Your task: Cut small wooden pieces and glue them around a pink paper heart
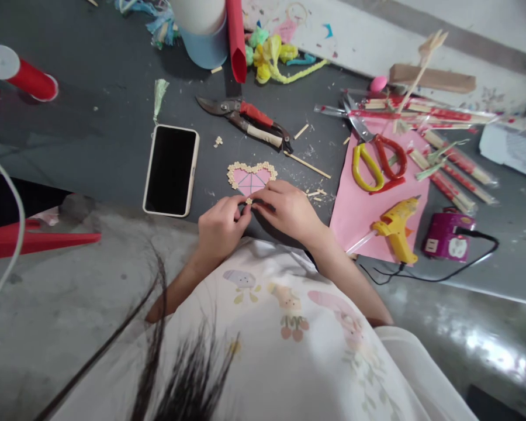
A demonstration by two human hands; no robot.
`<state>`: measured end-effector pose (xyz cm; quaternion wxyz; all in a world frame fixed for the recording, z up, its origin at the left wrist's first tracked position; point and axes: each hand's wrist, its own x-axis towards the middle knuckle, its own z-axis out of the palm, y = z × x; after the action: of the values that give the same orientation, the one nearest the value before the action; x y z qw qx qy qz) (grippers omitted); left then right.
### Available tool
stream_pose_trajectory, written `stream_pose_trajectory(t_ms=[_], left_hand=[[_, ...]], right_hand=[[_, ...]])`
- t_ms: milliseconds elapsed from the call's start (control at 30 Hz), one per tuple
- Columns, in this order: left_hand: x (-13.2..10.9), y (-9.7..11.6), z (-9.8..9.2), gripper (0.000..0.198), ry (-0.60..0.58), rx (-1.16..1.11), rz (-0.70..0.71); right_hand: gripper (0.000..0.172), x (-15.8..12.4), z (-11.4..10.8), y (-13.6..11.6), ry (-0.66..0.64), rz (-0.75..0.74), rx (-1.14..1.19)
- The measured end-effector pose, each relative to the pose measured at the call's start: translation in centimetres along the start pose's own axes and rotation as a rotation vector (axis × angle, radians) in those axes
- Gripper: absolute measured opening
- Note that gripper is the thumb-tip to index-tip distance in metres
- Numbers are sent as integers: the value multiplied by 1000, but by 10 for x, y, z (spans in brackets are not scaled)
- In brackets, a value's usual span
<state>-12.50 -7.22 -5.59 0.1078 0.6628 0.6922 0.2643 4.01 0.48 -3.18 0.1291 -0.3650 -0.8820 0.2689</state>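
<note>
A pink heart [251, 177] edged with small cream beads lies on the dark mat [105, 117]. My left hand [221, 228] is at its lower tip, fingers pinched together on a tiny cream bead. My right hand [289, 210] rests beside it, covering the heart's lower right edge, with its fingers curled and pressed close to the left fingertips. What the right fingers hold is hidden.
A phone [170, 169] lies face up left of the heart. Pruning shears [245, 120] sit behind it. Right: pink paper [359, 210], scissors [374, 158], yellow glue gun [397, 225], purple power socket [447, 237], packs of sticks [447, 164]. A red thread spool [21, 73] is far left.
</note>
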Motion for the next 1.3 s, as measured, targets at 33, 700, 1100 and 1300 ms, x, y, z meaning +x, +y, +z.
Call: stream_pose_trajectory(t_ms=[33,700,1100,1300], left_hand=[[0,-1,-1,18,-2,-3,1],[-2,-17,-14,33,48,40,-45],[8,-25,-18,35,-86,111,-9],[11,-25,-18,36,-118,132,-7]], right_hand=[[23,1,1,-1,5,-6,3],[24,19,22,-16,123,117,-189],[27,23,31,-18,159,121,-259],[33,23,32,-18,131,133,-233]])
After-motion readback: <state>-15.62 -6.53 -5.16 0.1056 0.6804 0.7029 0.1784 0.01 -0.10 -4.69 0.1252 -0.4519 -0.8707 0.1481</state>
